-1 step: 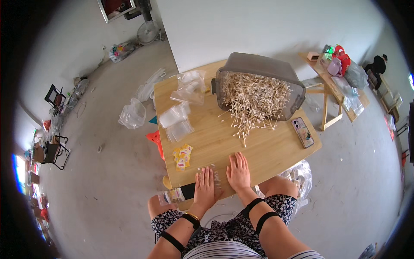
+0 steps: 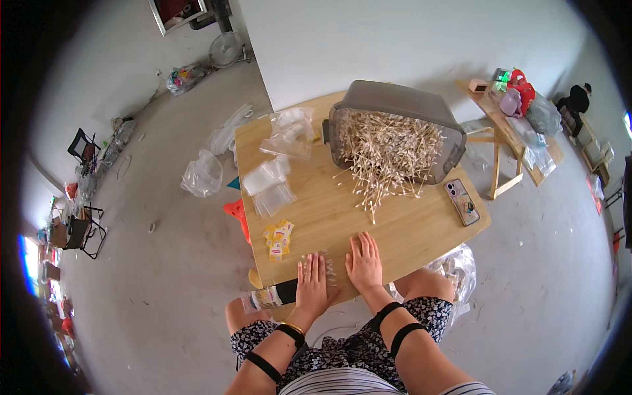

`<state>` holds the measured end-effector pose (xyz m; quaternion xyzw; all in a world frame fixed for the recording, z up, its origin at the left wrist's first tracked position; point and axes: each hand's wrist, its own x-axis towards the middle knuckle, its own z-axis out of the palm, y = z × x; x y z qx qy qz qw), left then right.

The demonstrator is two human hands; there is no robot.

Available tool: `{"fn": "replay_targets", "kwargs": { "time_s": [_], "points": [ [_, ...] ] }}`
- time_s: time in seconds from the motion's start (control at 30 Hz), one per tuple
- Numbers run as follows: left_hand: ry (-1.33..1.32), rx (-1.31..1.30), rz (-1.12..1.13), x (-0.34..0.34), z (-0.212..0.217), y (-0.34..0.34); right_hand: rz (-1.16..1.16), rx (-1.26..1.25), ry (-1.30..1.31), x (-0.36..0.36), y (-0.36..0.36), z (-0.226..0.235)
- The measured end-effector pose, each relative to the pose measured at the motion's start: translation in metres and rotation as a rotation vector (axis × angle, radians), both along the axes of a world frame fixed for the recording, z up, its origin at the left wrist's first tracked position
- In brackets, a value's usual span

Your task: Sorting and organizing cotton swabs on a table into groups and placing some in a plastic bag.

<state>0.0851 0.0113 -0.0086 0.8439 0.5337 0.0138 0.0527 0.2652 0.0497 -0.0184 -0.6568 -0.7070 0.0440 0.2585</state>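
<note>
My left hand (image 2: 312, 284) lies flat, palm down, on the near edge of the wooden table (image 2: 329, 197). It presses on a crinkled clear plastic bag (image 2: 329, 268) and the end of a black strip (image 2: 287, 291). At the strip's left end, a clear packet of cotton swabs (image 2: 266, 299) overhangs the table's edge. My right hand (image 2: 365, 264) rests flat on the bare wood beside it, fingers stretched, holding nothing. Beyond both hands, loose cotton swabs (image 2: 388, 145) spill from a grey plastic bin (image 2: 401, 99) tipped on its side.
Yellow-and-white cards (image 2: 278, 240) lie at the table's left, below stacked clear bags (image 2: 268, 185) and more plastic bags (image 2: 289, 131). A phone (image 2: 462, 202) sits near the right edge. A second wooden table (image 2: 490, 108) stands at the back right. Plastic bags (image 2: 202, 174) lie on the floor.
</note>
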Motion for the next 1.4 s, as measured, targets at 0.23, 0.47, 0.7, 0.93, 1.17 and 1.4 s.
{"fn": "replay_targets", "kwargs": {
  "time_s": [0.23,0.47,0.7,0.93,1.17,1.4],
  "points": [
    [0.034,0.039,0.005,0.001,-0.001,0.017,-0.004,-0.002,-0.002,0.003,0.002,-0.004],
    [-0.072,0.092,0.021,-0.001,-0.002,0.035,0.015,-0.014,-0.024,0.002,0.001,-0.004],
    [-0.106,-0.005,-0.039,-0.007,0.004,0.018,0.017,-0.042,0.023,0.003,0.000,0.000],
    [-0.090,0.007,-0.029,-0.007,-0.001,0.019,0.002,-0.001,0.003,0.003,0.002,-0.002],
    [-0.091,-0.015,-0.022,-0.012,0.001,0.017,0.009,-0.024,0.005,0.001,0.000,0.000],
    [-0.092,-0.012,-0.086,-0.016,0.015,0.035,0.015,-0.001,-0.009,0.002,0.002,-0.001]
  ]
}}
